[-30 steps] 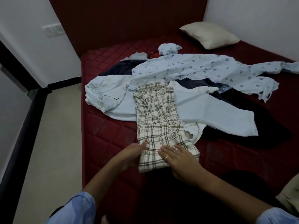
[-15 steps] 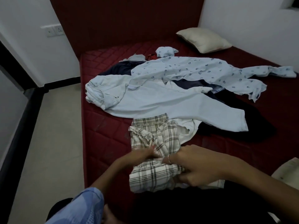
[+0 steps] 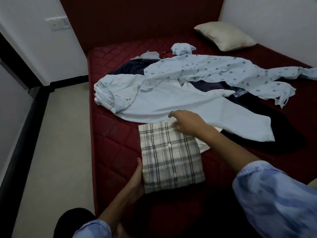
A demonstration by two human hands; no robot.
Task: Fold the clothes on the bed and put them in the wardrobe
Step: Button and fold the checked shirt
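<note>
1. The plaid shirt (image 3: 171,157) lies folded in a neat rectangle near the front edge of the red bed (image 3: 113,143).
2. My left hand (image 3: 137,177) presses flat against its left side, fingers straight.
3. My right hand (image 3: 186,123) touches its far edge; I cannot tell if the curled fingers pinch the cloth.
4. Just behind lie the plain light blue shirt (image 3: 163,103), a patterned blue shirt (image 3: 214,71) and dark clothes (image 3: 274,127).
5. A pillow (image 3: 224,35) rests in the far corner.
</note>
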